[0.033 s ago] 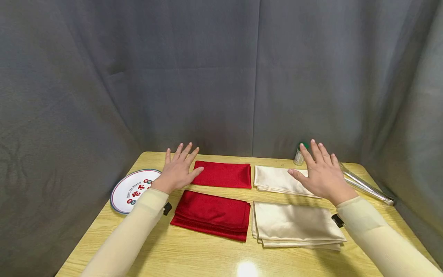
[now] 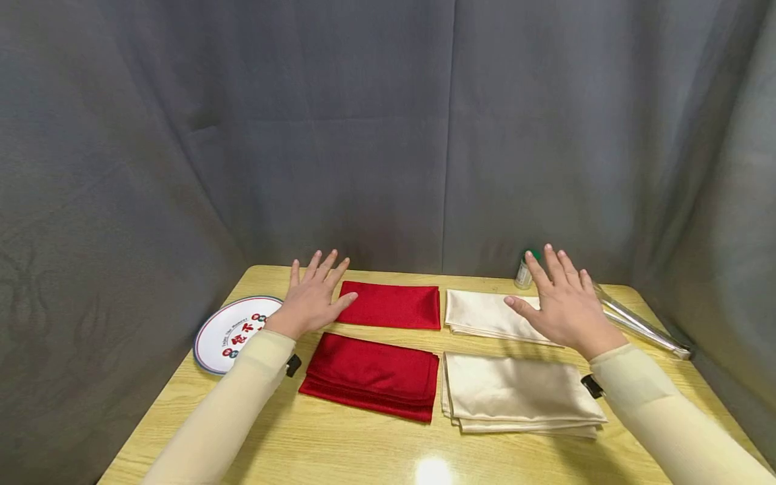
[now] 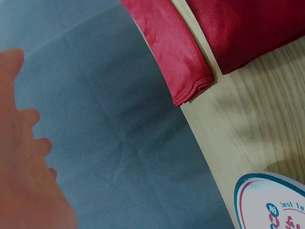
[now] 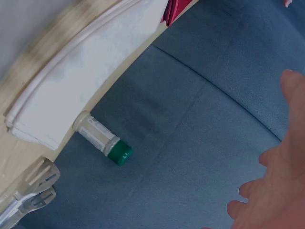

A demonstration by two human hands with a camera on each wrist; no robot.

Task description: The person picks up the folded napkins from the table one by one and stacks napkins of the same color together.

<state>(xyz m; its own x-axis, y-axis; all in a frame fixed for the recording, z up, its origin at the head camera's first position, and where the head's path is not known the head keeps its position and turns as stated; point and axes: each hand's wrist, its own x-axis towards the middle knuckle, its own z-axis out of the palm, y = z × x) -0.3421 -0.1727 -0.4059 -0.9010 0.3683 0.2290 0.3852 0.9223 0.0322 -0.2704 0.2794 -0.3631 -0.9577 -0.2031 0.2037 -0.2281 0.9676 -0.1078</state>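
Note:
Both hands are held out over the table, fingers spread and straight, with nothing in them. My left hand [image 2: 310, 303] hovers between a round white plate [image 2: 209, 337] with red lettering and a folded red cloth [image 2: 394, 306] at the back. Closer in lies a second folded red cloth [image 2: 372, 374]. On the other side, my right hand [image 2: 564, 306] is above a folded cream cloth [image 2: 479, 312], partly hiding it. A larger folded beige satin cloth [image 2: 515, 391] lies in front of that one. Metal tongs [image 2: 645, 327] lie just right of this hand.
A small clear shaker bottle with a green cap [image 4: 120, 152] stands at the table's back edge, partly behind the right fingers in the head view. Grey curtains [image 2: 339, 135] enclose the wooden table [image 2: 339, 444] at the back and sides.

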